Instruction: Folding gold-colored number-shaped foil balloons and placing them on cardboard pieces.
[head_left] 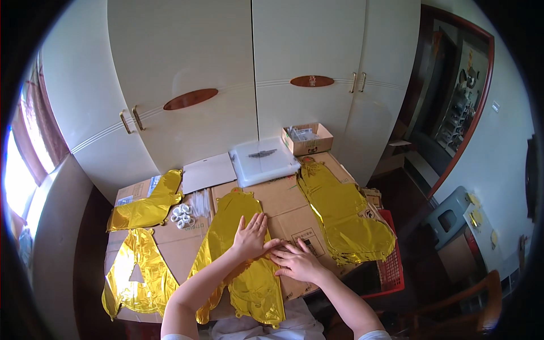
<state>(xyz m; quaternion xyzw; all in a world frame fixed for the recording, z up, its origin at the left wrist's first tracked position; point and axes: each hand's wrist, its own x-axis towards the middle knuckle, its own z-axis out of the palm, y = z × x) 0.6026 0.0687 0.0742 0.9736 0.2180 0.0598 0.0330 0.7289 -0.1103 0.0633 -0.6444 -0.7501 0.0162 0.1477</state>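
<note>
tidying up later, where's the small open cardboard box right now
In the head view, the box sits right of centre, just right of the translucent plastic stack and in front of the white cabinet.

A shiny gold foil shape (224,229) is lying flat, lightly creasing, over the middle of the brown cardboard (286,207). Its narrower, rounded end is pointing toward the far side, while its lower part is parting into two legs and reaching the near edge.
</note>
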